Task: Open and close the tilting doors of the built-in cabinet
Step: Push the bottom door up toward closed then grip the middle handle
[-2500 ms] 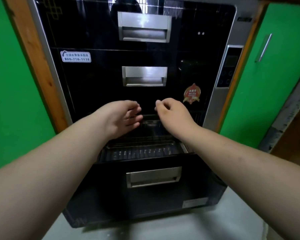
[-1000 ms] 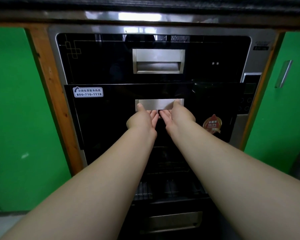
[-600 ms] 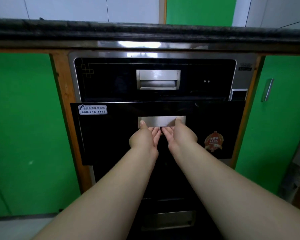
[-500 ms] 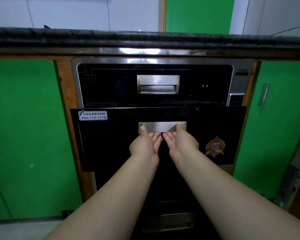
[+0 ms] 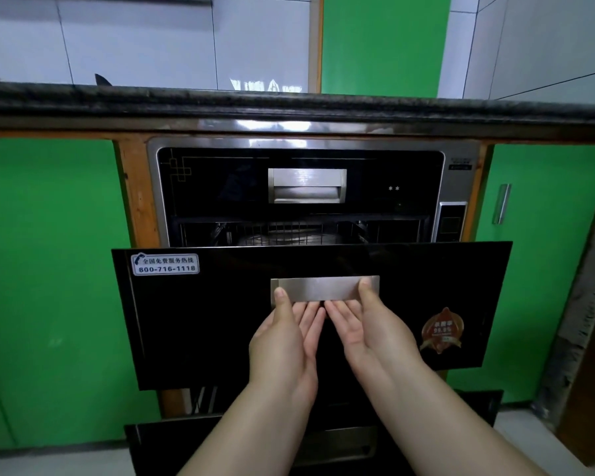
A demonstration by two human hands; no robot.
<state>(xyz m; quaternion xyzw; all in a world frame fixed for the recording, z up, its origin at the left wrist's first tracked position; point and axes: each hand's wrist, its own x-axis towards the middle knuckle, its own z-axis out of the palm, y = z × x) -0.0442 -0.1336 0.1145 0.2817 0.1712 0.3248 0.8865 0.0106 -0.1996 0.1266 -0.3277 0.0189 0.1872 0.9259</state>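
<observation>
The built-in cabinet (image 5: 459,176) has a steel frame and three black glass doors. Its top door (image 5: 220,180) is shut. The middle door (image 5: 200,321) stands pulled out toward me, and a wire rack (image 5: 289,231) shows behind its top edge. My left hand (image 5: 284,341) and my right hand (image 5: 368,329) grip the middle door's steel handle (image 5: 323,288), fingers hooked up into its recess and thumbs on its face. The bottom door (image 5: 158,444) is also out, low down under my forearms.
A dark stone countertop (image 5: 289,103) overhangs the cabinet. Green cupboard doors flank it, left (image 5: 49,269) and right (image 5: 547,269), the right one with a metal handle (image 5: 501,203). A control panel (image 5: 451,221) sits on the cabinet's right side. White tiled wall behind.
My hands left the open bottom compartment and took the middle door's handle. That door has come steadily outward, and the rack behind it has come into sight. My view has tilted upward.
</observation>
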